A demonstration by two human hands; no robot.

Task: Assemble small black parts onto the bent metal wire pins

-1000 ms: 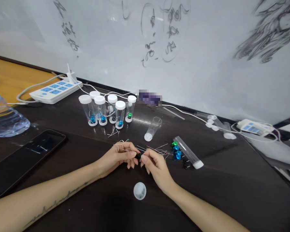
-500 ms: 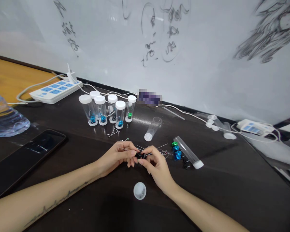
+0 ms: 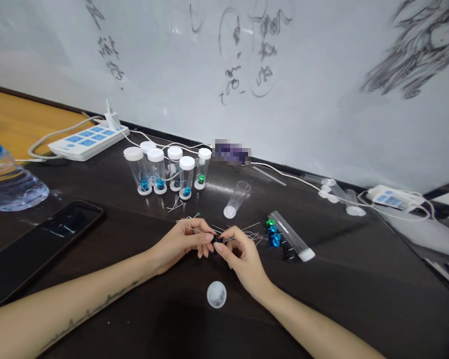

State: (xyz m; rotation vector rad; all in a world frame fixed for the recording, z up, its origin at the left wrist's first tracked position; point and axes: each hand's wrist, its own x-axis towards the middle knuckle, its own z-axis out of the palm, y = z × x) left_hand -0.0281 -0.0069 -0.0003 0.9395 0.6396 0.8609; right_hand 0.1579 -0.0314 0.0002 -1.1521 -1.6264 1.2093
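Between my two hands is a small black part [image 3: 218, 240], mostly covered by fingertips, so its exact kind is hidden. My left hand [image 3: 189, 238] pinches its left side between thumb and forefinger. On the other side, my right hand [image 3: 240, 253] grips it the same way. Thin metal wires [image 3: 251, 235] lie behind my right hand. A wire with a small green loop [image 3: 198, 215] shows above my left fingers. Right of the hands sit small blue metal parts [image 3: 274, 238], a green one [image 3: 270, 223] and black ones [image 3: 288, 254]. A round whitish cap [image 3: 216, 294] lies in front.
Several white-capped clear tubes [image 3: 186, 177] stand at back left. An open clear tube [image 3: 238, 199] and a capped one [image 3: 295, 238] lie on the table. A phone [image 3: 45, 244], water bottle [image 3: 13, 182] and power strip [image 3: 88, 142] are leftward; another strip [image 3: 396, 197] is rightward.
My fingertips have drawn slightly closer together around the black part, so less of it shows. The things on the table stay where they were.
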